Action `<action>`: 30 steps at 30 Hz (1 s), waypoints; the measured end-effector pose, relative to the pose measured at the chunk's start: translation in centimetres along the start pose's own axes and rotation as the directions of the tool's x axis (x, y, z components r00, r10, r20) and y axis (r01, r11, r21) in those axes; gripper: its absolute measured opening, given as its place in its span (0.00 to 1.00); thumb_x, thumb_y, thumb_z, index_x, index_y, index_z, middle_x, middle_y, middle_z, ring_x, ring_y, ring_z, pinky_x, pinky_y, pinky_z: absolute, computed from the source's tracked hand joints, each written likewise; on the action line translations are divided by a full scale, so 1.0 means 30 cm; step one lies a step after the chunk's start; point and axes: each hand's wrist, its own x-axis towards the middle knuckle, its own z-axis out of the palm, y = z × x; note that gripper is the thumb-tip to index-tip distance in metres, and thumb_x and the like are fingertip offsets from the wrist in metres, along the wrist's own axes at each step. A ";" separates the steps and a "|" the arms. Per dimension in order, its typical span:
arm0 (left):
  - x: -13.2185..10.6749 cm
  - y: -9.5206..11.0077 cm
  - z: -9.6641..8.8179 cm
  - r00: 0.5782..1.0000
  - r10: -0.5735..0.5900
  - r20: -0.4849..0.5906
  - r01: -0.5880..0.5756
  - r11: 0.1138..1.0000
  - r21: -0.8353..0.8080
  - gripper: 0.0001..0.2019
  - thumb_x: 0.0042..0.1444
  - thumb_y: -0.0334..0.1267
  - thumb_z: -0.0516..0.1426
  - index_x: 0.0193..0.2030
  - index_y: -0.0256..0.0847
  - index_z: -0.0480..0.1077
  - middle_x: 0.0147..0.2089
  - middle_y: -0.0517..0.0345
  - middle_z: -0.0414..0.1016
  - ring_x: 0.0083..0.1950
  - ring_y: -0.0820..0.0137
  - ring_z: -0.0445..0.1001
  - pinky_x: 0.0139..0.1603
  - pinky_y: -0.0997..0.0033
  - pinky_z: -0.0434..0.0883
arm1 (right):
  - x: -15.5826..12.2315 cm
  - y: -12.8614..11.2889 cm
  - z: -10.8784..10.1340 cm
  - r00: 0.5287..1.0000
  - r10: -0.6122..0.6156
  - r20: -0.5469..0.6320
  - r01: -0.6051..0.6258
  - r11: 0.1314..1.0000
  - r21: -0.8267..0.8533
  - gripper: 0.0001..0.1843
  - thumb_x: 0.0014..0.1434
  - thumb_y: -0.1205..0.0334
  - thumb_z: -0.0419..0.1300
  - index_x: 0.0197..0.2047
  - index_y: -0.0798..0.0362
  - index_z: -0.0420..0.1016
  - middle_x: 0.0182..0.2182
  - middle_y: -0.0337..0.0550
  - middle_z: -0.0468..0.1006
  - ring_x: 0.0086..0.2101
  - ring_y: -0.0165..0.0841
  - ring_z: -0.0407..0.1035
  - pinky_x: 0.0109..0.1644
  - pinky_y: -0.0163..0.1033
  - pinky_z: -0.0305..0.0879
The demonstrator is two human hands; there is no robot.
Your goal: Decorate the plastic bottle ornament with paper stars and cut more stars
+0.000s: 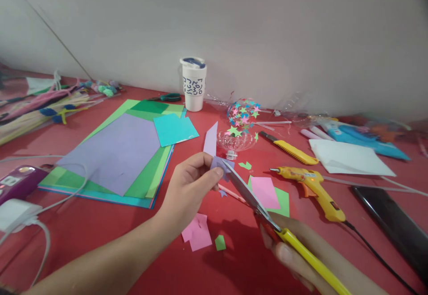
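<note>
My left hand (190,188) is closed in a pinch on a strip of lilac paper (211,143) that stands up from my fingers. My right hand (294,255) grips yellow-handled scissors (254,201). Their blades point up and left, and the tips meet the lilac paper at my left fingertips. Just beyond the paper sits a clear plastic ball (241,125) covered in small coloured stars. Pink and green paper offcuts (267,192) lie on the red table (100,241) under the blades, and pink scraps (198,234) lie below my left hand.
A stack of coloured paper sheets (117,156) lies at left, a white cup (193,83) at the back. A yellow glue gun (314,185), yellow utility knife (289,147), white sheet (347,157) and dark phone (394,228) are at right. Cables and a charger (15,212) sit at far left.
</note>
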 end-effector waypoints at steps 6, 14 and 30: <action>0.021 0.008 -0.021 0.999 -0.028 0.034 0.024 0.992 0.124 0.04 0.49 0.32 0.58 0.26 0.37 0.72 0.23 0.63 0.68 0.24 0.80 0.62 0.25 0.79 0.61 | 0.009 0.020 -0.004 0.999 -0.033 0.044 0.035 0.999 -0.037 0.29 0.52 0.30 0.50 0.25 0.50 0.61 0.19 0.34 0.61 0.19 0.27 0.55 0.20 0.31 0.54; 0.027 0.006 -0.023 0.995 -0.058 0.079 0.055 0.998 0.043 0.04 0.47 0.32 0.59 0.23 0.37 0.71 0.21 0.65 0.65 0.22 0.81 0.61 0.23 0.80 0.60 | -0.015 0.018 0.024 0.985 -0.063 -0.160 0.044 0.992 -0.118 0.30 0.51 0.29 0.50 0.27 0.51 0.70 0.23 0.41 0.71 0.26 0.34 0.66 0.28 0.35 0.67; 0.016 0.005 -0.017 0.996 -0.081 0.045 0.079 0.996 0.034 0.04 0.47 0.32 0.59 0.23 0.38 0.71 0.22 0.63 0.67 0.22 0.79 0.61 0.23 0.77 0.60 | -0.009 -0.009 0.029 0.991 0.003 -0.131 -0.007 0.999 -0.034 0.30 0.50 0.29 0.51 0.27 0.51 0.68 0.20 0.37 0.66 0.20 0.29 0.61 0.20 0.32 0.59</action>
